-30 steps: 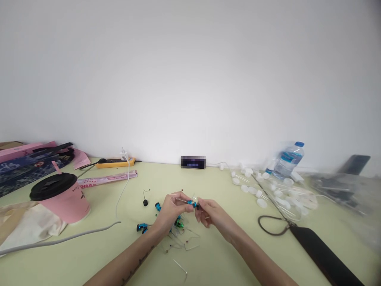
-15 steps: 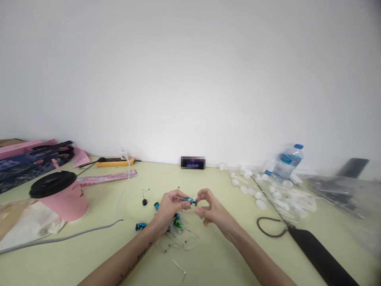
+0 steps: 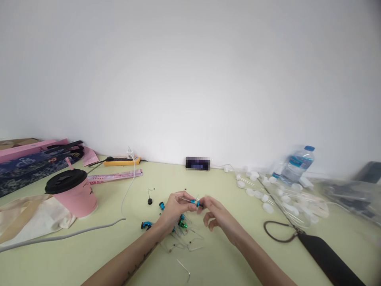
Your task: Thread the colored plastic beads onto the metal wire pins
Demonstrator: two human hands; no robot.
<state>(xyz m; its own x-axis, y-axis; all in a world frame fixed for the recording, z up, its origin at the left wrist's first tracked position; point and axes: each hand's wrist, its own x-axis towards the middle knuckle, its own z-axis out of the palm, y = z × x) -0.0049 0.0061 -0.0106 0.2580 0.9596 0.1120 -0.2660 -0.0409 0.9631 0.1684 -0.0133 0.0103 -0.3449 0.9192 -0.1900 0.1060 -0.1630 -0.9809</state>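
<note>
A small shiny blue fitting with a black end and a thin metal rod is pinched between the thumb and fingers of my left hand. From the other side, my right hand closes its thumb and index finger on the black end, while its other fingers curl loosely. Below my left hand lies a pile of similar blue pieces, a green piece and thin bent wires, partly hidden by the hand. One blue piece lies left of my forearm. Farther back sits a black knob with a bent wire.
To the left stand a pink lidded cup and a grey cable. A yellow power strip and a pixelated device line the wall. Rightward are white caps and clear tubes, a water bottle and a black strapped case.
My right hand has come in to the black end of the blue fitting, its thumb and index finger now closed there. The whole view has shifted slightly, so things appear farther right.
</note>
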